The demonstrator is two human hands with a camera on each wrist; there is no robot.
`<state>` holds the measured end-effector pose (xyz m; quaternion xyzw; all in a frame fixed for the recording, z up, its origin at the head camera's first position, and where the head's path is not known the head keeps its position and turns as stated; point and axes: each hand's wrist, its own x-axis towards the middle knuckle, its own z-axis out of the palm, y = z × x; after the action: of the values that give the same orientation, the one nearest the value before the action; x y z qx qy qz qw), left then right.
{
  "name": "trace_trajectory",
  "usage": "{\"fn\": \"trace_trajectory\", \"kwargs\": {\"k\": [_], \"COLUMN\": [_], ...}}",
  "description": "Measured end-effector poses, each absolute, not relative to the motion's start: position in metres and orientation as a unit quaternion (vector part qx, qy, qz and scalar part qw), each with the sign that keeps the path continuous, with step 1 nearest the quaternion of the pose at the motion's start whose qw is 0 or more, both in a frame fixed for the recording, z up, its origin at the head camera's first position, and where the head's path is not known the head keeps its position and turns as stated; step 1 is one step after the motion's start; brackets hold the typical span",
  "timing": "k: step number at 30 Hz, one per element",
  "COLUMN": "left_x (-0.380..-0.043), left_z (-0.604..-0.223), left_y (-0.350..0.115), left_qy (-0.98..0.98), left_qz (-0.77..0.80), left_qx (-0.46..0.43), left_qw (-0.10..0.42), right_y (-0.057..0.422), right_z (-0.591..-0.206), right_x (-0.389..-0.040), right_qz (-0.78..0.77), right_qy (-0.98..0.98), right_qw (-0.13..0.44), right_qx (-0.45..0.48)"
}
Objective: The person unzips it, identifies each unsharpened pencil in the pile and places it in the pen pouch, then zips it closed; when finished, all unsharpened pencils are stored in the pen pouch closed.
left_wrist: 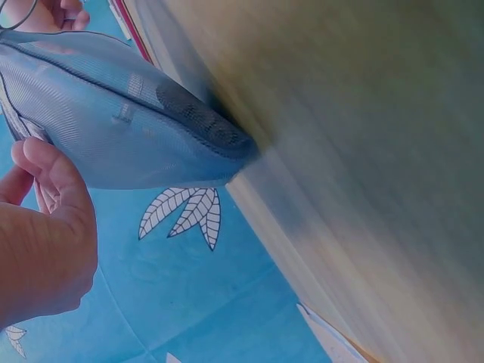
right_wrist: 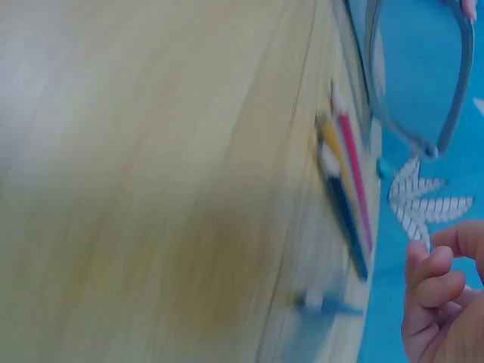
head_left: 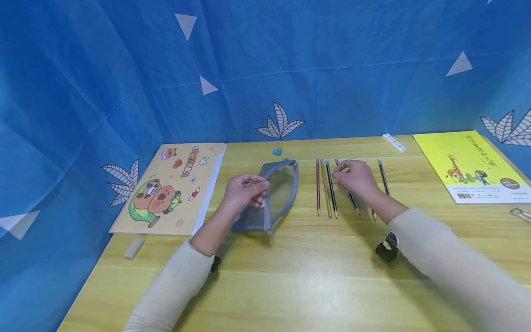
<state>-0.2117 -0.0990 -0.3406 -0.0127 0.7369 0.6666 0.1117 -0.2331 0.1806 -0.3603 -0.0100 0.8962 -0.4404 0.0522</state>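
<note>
In the head view my left hand (head_left: 245,191) pinches the upper edge of a grey-blue mesh pencil case (head_left: 284,189), whose zipped mouth gapes to the right. The left wrist view shows thumb and fingertips on the rim of this case (left_wrist: 113,113). My right hand (head_left: 356,176) hovers over the pencils, fingers loosely curled, with nothing visible between them in the right wrist view. Left of it lie a red pencil (head_left: 318,189), a gold pencil (head_left: 326,191) and a dark pencil (head_left: 332,193). Beneath it is a blue pencil (head_left: 353,202), partly hidden; two more lie farther right.
A capybara folder (head_left: 166,189) lies at left, with an eraser-like white block (head_left: 134,247) before it. Behind the case sits a blue binder clip (head_left: 277,150). At the right are a white strip (head_left: 394,142), a yellow book (head_left: 477,168) and a metal object (head_left: 520,213).
</note>
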Motion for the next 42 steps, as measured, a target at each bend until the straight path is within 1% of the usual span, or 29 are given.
{"fn": "trace_trajectory", "kwargs": {"k": [5,11,19,31,42], "left_x": [-0.210,-0.210,-0.211,-0.210,-0.211], "left_z": [-0.340,-0.340,-0.340,-0.339,-0.340], "left_y": [-0.099,-0.099,-0.098,-0.098,-0.098], "left_qy": [0.737,0.739,0.744,0.740,0.741], "left_qz": [0.666,0.663,0.656,0.662,0.662], "left_qx": [-0.012,-0.013,-0.018,-0.014,-0.015], "left_qw": [0.116,0.120,0.126,0.119,0.113], "right_y": [0.189,0.173,0.151,0.138,0.134], "right_z": [-0.364,-0.367,-0.366,-0.364,-0.359], "right_x": [-0.231,-0.230,-0.239,-0.250,-0.247], "right_qz": [-0.358,-0.278,-0.189,-0.179,-0.198], "right_qy": [0.933,0.958,0.979,0.980,0.974], "right_qw": [0.035,0.031,0.054,0.081,0.110], "right_qx": [-0.027,-0.065,-0.055,-0.018,-0.008]}}
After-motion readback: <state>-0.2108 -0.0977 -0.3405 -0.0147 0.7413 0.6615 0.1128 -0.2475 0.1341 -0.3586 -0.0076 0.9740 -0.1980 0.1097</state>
